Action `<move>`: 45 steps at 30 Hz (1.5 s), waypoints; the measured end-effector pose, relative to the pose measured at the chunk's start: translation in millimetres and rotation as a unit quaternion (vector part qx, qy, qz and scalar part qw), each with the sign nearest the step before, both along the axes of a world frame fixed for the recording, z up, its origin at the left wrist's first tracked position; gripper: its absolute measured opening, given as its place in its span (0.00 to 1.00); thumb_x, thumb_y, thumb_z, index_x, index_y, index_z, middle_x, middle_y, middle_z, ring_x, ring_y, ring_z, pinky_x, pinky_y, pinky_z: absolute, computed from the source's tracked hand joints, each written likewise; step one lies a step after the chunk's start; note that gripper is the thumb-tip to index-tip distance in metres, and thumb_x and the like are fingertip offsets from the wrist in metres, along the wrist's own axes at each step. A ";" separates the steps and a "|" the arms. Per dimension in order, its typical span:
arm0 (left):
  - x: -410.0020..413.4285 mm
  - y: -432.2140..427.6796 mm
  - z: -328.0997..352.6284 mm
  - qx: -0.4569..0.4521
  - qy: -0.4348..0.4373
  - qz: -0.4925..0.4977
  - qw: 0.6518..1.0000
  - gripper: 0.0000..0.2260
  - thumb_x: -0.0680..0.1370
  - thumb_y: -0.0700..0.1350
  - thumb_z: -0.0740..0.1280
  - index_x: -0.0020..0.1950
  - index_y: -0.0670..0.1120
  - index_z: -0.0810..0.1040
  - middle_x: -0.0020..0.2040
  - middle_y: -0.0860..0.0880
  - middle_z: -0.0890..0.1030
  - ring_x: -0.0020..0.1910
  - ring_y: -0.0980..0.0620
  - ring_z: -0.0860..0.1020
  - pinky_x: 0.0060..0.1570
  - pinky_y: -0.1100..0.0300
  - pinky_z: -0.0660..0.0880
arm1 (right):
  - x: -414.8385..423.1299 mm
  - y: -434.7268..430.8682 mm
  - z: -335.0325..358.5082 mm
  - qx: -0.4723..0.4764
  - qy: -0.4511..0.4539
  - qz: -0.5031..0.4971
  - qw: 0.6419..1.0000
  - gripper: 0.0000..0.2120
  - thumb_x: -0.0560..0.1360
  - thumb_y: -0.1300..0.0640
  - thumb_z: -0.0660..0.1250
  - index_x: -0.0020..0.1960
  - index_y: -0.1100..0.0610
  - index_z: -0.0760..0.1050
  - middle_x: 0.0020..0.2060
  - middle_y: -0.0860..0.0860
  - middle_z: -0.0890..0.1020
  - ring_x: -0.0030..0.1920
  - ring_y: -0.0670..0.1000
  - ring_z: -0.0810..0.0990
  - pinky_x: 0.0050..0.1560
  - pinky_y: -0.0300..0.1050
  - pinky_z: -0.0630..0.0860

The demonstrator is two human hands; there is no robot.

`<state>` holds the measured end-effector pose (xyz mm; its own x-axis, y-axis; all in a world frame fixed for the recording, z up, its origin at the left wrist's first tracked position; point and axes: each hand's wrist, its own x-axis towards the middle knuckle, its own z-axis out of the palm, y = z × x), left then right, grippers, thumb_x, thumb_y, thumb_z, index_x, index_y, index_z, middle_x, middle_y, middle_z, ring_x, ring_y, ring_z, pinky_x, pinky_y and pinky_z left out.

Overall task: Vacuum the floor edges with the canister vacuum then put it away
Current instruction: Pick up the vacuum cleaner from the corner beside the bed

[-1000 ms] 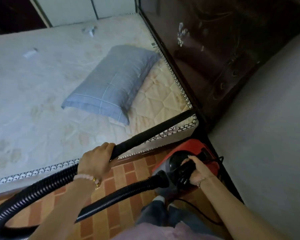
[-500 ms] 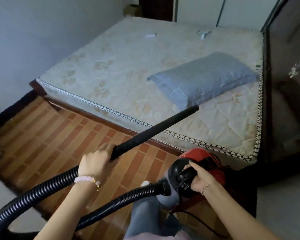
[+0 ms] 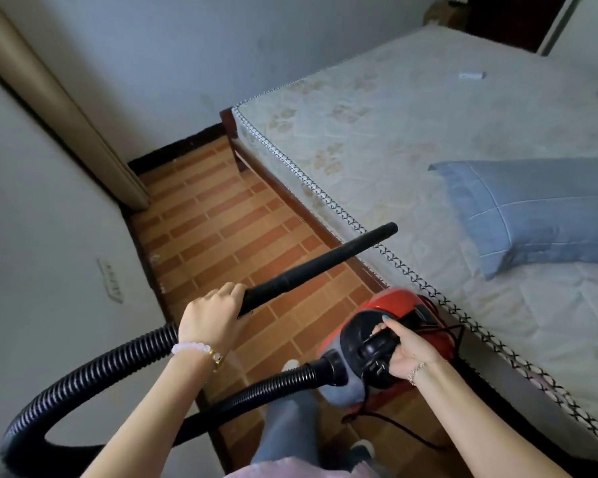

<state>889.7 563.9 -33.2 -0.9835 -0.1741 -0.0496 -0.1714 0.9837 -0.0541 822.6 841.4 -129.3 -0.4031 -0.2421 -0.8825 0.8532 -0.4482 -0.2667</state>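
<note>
The left hand (image 3: 209, 317) has its grip closed around the black wand (image 3: 316, 269), while the right hand (image 3: 406, 353) clasps the red canister vacuum (image 3: 399, 307) by its handle beside the bed (image 3: 377, 139).

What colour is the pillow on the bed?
The pillow is blue-grey with thin pale stripes, seen in the head view.

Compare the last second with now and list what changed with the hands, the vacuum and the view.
The view swung left: the dark headboard is gone from sight, and the narrow floor strip beside the bed now shows, with the pillow far right. Nothing was picked up or let go. The left hand still grips the wand; the right hand still holds the red vacuum by its handle, hose looped as before.
</note>
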 end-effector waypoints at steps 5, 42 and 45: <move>-27.8 -17.3 -11.3 0.005 -0.031 0.023 0.999 0.15 0.79 0.53 0.60 0.63 0.50 0.70 0.54 0.53 0.77 0.51 0.50 0.79 0.41 0.57 0.74 | -44.8 -42.7 -6.0 0.031 0.006 0.056 0.998 0.10 0.78 0.54 0.64 0.39 0.57 0.72 0.31 0.54 0.80 0.41 0.54 0.76 0.50 0.54 0.73; -313.2 -379.0 -108.0 0.192 -0.107 0.593 0.775 0.09 0.79 0.52 0.60 0.56 0.50 0.70 0.53 0.52 0.77 0.50 0.47 0.79 0.43 0.56 0.72 | -510.1 -600.9 -84.8 0.148 0.005 0.600 0.786 0.10 0.76 0.58 0.67 0.38 0.60 0.72 0.35 0.54 0.76 0.36 0.51 0.74 0.37 0.45 0.70; -336.1 -388.4 -105.3 0.191 -0.112 0.640 0.735 0.09 0.78 0.52 0.61 0.55 0.50 0.69 0.53 0.52 0.76 0.50 0.48 0.79 0.44 0.56 0.73 | -531.6 -642.6 -89.0 0.144 -0.009 0.638 0.757 0.12 0.77 0.59 0.66 0.36 0.60 0.71 0.35 0.54 0.75 0.36 0.51 0.74 0.36 0.45 0.70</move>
